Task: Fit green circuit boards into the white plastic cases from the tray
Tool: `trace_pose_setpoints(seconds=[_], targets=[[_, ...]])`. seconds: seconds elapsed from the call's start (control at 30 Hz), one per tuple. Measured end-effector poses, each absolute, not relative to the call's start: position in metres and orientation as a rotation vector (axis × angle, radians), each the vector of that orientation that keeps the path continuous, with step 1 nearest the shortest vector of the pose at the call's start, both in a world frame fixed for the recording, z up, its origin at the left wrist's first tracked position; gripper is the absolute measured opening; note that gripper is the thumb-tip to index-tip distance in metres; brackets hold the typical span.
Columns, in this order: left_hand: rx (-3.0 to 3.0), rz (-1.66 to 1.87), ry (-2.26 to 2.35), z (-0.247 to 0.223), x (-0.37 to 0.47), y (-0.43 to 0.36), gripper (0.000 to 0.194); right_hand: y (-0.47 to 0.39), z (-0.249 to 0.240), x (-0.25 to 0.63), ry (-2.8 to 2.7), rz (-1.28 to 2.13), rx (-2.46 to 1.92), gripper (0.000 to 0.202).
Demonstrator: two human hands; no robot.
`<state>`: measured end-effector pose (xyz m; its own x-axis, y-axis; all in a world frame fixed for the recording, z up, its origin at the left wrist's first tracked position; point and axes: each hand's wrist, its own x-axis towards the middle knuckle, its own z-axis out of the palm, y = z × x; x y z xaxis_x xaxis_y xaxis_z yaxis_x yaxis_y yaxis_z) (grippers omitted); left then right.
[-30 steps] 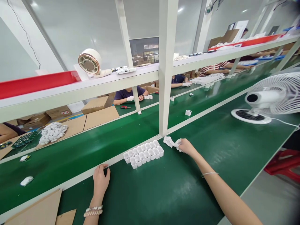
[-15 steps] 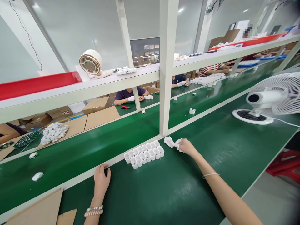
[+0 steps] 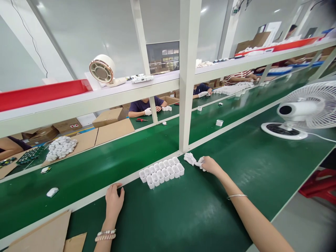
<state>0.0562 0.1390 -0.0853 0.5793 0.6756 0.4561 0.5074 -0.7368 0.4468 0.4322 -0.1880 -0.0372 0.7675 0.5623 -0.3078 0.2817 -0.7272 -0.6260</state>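
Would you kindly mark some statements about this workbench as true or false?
1. The right hand holds white crumpled fabric. True.
2. The small white open-topped cups stand in a single row. False: they stand in two rows.
3. The bare left hand grips a cup. False: it holds nothing visible and rests by the pale straight rail.
4. The white round desk fan stands to the right of the cups. True.

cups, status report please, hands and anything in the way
Left hand open at rail; right hand at white cloth, grip unclear. Cups between hands, two rows. Post close behind cloth.
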Motion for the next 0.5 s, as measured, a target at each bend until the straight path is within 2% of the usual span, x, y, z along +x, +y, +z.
trace_pose_setpoints(seconds=[0.5], targets=[[2.561, 0.908, 0.976, -0.0853, 0.0562, 0.1383, 0.034, -0.1843, -0.0388, 0.4312, -0.662, 0.637, -2.398, 0.026]])
